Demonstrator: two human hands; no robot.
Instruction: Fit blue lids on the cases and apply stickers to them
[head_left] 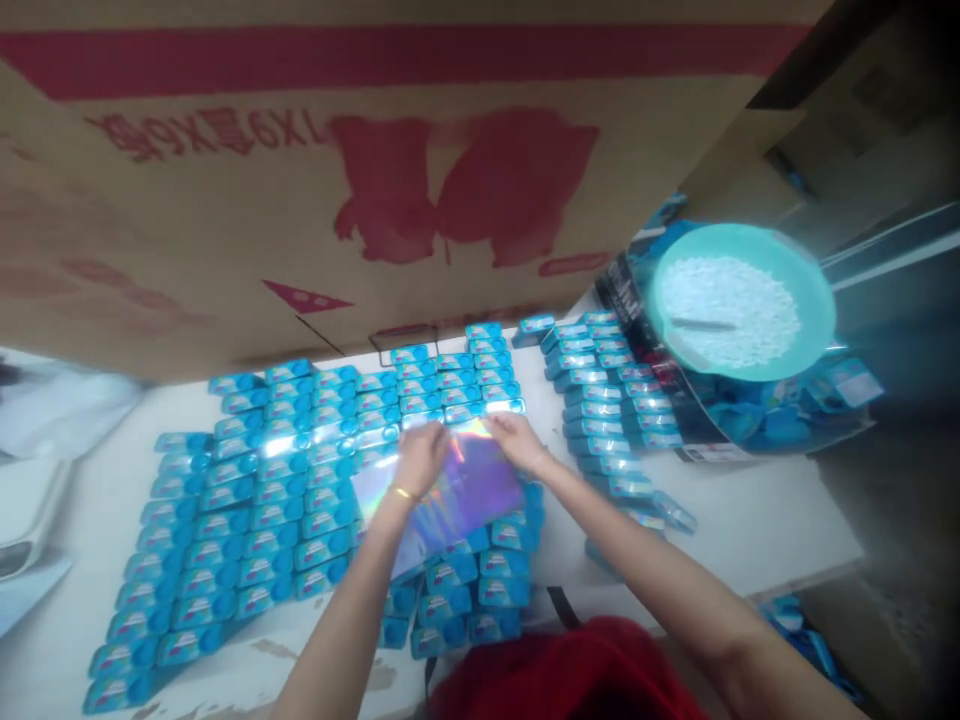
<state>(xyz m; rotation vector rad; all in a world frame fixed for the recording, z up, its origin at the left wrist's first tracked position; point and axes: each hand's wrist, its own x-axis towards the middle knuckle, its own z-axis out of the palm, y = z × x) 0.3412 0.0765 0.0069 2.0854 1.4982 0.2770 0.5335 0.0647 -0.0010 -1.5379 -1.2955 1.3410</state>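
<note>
A shiny, rainbow-tinted sheet of film [480,485] is stretched between my two hands, over rows of small blue packs [281,510]. My left hand [421,458] has its fingers closed at the sheet's upper left part, and a thin gold band circles that wrist. At the upper right edge, my right hand [516,440] pinches the sheet between thumb and fingers. Several blue packs show below the sheet's lower edge; those beneath it are hidden. The picture is a little blurred, so the print on the packs cannot be read.
A large cardboard box [247,230] with red print stands behind the white table [757,530]. At the right, a turquoise bowl [821,310] of white pellets rests on an open box [716,452] of blue packs. More packs [596,425] stand in columns nearby. A white device [30,500] is far left.
</note>
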